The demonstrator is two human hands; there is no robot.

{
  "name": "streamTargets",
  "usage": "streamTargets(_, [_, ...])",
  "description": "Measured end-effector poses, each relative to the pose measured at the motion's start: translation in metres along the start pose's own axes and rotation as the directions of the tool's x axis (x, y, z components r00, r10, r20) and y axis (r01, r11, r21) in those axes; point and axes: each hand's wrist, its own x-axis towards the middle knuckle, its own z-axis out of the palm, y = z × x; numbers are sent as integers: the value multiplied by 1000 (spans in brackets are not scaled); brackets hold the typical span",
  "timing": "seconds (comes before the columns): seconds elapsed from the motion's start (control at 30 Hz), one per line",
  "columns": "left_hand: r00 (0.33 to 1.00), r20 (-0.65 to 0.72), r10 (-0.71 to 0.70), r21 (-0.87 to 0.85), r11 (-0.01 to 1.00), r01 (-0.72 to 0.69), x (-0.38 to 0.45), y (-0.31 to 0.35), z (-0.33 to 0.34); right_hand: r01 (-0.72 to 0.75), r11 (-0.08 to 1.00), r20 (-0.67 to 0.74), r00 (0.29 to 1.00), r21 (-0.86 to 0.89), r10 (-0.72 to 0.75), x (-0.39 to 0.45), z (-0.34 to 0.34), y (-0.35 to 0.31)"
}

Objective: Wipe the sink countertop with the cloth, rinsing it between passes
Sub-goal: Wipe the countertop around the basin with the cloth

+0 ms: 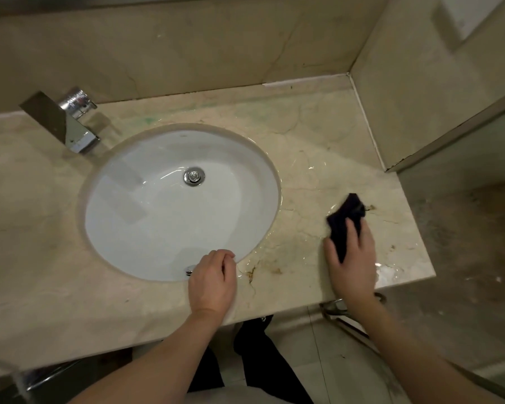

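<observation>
My right hand (pixel 352 258) pressed a dark cloth (pixel 346 221) onto the marble bench (pixel 303 170), on the stretch to the right of the sink (pixel 181 205). The cloth was near black, crumpled into a narrow bunch, one end poking out past my fingertips toward the wall, the other tucked between my thumb and fingers. My fingers curled over it and held it down; the cloth lay under and ahead of that hand, close to the bench's right edge and well apart from the basin. The stone around it shone wet, with brownish stains near the cloth and near the front rim.

My left hand (pixel 212 282) rested at the front rim of the sink, fingers loosely curled and holding nothing, the knuckles just over the basin's edge beside the small overflow fitting (pixel 189 269). The basin was white with a chrome drain (pixel 193 176) in the middle, and a chrome tap (pixel 73 121) stood at its back left.
</observation>
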Motion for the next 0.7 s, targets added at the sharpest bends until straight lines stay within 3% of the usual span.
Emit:
streamTargets(0.1, [1000,-9,-12,-18,1000,12,0,0,0,65,998,-23,998,3,-65,-19,33,-46])
streamTargets(0.23, [1000,-14,-23,-49,999,22,0,-3,0,207,977,57,976,42,-209,-35,72,-110])
streamTargets(0.33, [999,-33,-18,-48,999,17,0,-4,0,221,968,101,967,116,-232,-32,87,-143])
streamTargets(0.43, [999,-35,-23,-41,999,22,1,-5,0,106,952,164,974,286,-157,-25,81,-160])
streamTargets(0.53, [999,-21,-28,-60,998,27,0,-5,-1,-40,875,139,990,482,-32,-12,50,-151])
streamTargets(0.7, [999,-3,-54,-95,994,53,0,-8,0,-168,809,35,983,563,180,20,-28,-63])
